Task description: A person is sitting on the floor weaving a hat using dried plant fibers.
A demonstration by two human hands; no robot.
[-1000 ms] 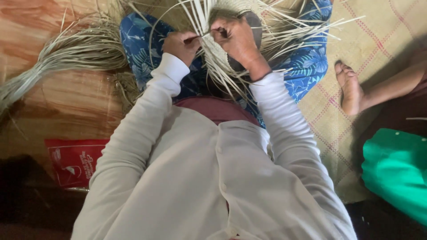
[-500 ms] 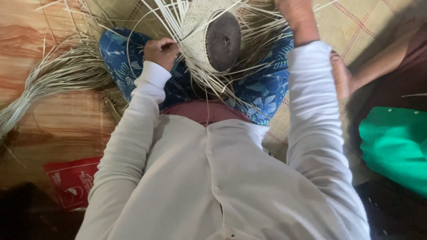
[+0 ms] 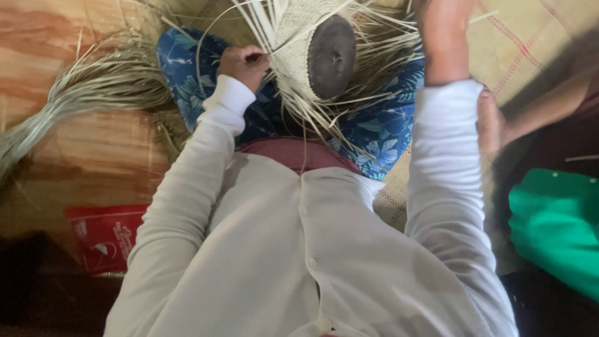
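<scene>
- Two hands work at a half-woven straw piece (image 3: 293,47) in the upper middle of the frame; it is shaped over a round dark wooden block (image 3: 331,56) on the person's lap.
- Left hand (image 3: 244,63), left of the weaving, is closed in a pinch on pale strands at the weaving's edge.
- Right hand (image 3: 443,37) is raised at the upper right, mostly cut off by the top edge; I cannot tell whether it grips anything.
- Judging by this, a strand is being drawn out or tightened; laying it across its neighbours would call for a steady pinch and even tension.
- Loose straw bundle (image 3: 81,100) lies at the upper left on the floor.
- No container shows; a red packet (image 3: 106,234) lies at lower left, green cloth (image 3: 555,231) at the right.
</scene>
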